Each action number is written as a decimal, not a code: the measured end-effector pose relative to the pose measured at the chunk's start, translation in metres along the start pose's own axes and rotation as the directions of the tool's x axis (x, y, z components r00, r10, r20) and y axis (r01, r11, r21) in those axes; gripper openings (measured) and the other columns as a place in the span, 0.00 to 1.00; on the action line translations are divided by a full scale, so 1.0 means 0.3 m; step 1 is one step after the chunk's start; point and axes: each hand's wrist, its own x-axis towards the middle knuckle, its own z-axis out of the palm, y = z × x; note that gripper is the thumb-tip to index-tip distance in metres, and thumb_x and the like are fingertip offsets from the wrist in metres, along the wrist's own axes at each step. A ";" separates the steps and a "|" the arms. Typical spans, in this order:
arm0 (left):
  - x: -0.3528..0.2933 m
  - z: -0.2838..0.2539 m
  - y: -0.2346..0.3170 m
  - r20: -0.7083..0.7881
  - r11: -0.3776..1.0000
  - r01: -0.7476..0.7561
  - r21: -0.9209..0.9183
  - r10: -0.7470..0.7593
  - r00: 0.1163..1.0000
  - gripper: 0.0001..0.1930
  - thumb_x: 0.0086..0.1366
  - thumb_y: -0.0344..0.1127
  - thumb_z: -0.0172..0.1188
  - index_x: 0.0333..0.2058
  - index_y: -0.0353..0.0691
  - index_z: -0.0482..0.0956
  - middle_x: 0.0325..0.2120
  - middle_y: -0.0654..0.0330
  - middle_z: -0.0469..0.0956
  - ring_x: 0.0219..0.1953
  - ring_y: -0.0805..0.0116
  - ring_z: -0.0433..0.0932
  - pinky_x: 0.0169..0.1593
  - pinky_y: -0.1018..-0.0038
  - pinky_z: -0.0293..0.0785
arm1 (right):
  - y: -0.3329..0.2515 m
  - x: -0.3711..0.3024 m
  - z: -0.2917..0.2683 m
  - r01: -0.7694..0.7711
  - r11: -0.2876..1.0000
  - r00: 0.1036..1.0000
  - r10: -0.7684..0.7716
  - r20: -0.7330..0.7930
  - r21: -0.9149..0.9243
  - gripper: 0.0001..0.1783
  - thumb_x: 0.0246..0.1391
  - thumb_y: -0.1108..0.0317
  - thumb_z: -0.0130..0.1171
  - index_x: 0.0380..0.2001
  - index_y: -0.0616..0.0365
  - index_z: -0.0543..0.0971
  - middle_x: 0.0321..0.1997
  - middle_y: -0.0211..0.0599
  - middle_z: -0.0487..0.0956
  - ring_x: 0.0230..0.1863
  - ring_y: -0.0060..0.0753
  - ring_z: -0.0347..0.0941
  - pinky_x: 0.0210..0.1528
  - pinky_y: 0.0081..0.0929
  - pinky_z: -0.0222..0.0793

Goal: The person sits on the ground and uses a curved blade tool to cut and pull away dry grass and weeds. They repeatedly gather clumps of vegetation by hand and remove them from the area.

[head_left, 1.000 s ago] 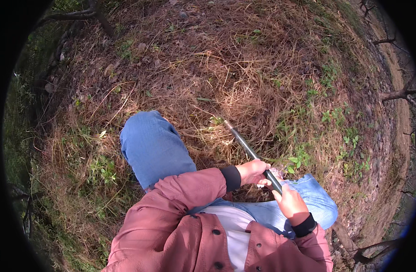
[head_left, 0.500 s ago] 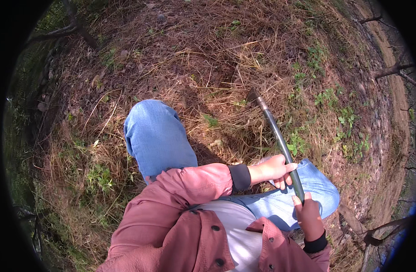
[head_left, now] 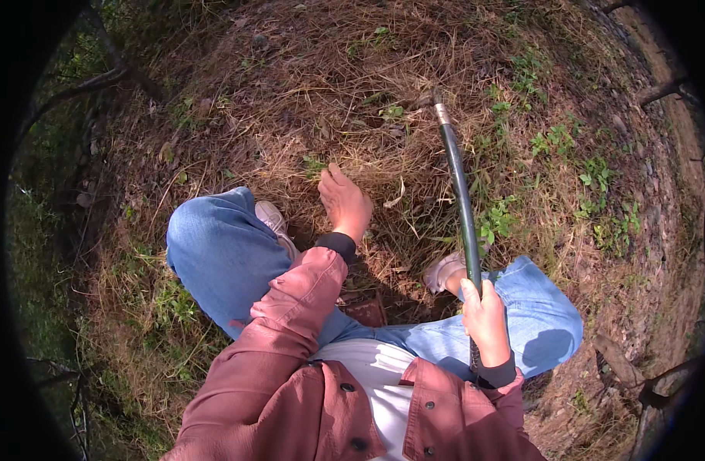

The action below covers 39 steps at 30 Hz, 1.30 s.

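My left hand (head_left: pixel 345 203) reaches low over the ground between my knees. Its fingers are loosely bent and a little apart, with nothing seen in them. Just beyond the fingertips is a small green sprig (head_left: pixel 314 164) among dry grass. My right hand (head_left: pixel 485 323) is wrapped round the lower part of a long-handled tool (head_left: pixel 462 196), by my right thigh. The handle is dark green and slightly curved, with a silvery metal collar at its far end. Past the collar, the tool's head rests at the grass, mostly hidden, so its shape is unclear.
Dry grass and brown needles (head_left: pixel 291 115) cover the ground ahead. Leafy green plants (head_left: pixel 595 173) grow at the right. My bent knees (head_left: pixel 226 238) flank the work spot, with pale shoes (head_left: pixel 445 270) near it. Bare branches (head_left: pixel 91 84) stick in at the sides.
My left hand has let go of the tool's handle and moved left and forward to the ground. My right hand still holds the tool, now swung more upright and farther forward. My knees have spread.
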 end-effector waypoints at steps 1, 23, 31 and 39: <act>0.021 0.007 -0.014 0.010 1.000 0.000 -0.013 0.001 1.000 0.47 0.49 0.29 0.66 0.65 0.27 0.49 0.62 0.37 0.54 0.63 0.41 0.57 0.66 0.54 0.55 | -0.014 -0.007 -0.003 -0.016 1.000 1.000 0.016 0.007 0.005 0.17 0.66 0.55 0.54 0.30 0.57 0.68 0.16 0.26 0.66 0.10 0.18 0.61 0.11 0.22 0.57; 0.301 0.382 0.019 0.688 0.811 0.100 -0.577 0.417 0.594 0.85 0.31 0.56 0.83 0.66 0.30 0.18 0.70 0.34 0.31 0.73 0.44 0.35 0.73 0.62 0.40 | -0.039 -0.167 -0.044 -0.172 0.973 0.916 0.216 0.338 -0.156 0.17 0.55 0.61 0.62 0.37 0.62 0.70 0.25 0.35 0.72 0.27 0.25 0.66 0.32 0.28 0.67; 0.264 0.571 -0.026 0.442 0.557 0.253 -0.791 0.235 0.866 0.30 0.49 0.37 0.70 0.47 0.33 0.65 0.43 0.47 0.71 0.46 0.50 0.74 0.50 0.64 0.70 | -0.125 -0.149 -0.079 -0.136 0.957 0.913 0.222 0.342 -0.257 0.17 0.53 0.61 0.63 0.34 0.62 0.68 0.20 0.42 0.70 0.22 0.34 0.67 0.26 0.34 0.64; 0.280 0.369 0.009 0.255 0.927 -0.363 -0.094 0.375 0.891 0.04 0.57 0.33 0.59 0.29 0.40 0.77 0.24 0.52 0.78 0.30 0.48 0.79 0.35 0.59 0.76 | -0.281 -0.012 -0.130 0.098 0.946 0.992 -0.068 0.106 -0.308 0.16 0.61 0.60 0.61 0.32 0.63 0.71 0.21 0.52 0.76 0.25 0.51 0.79 0.26 0.39 0.69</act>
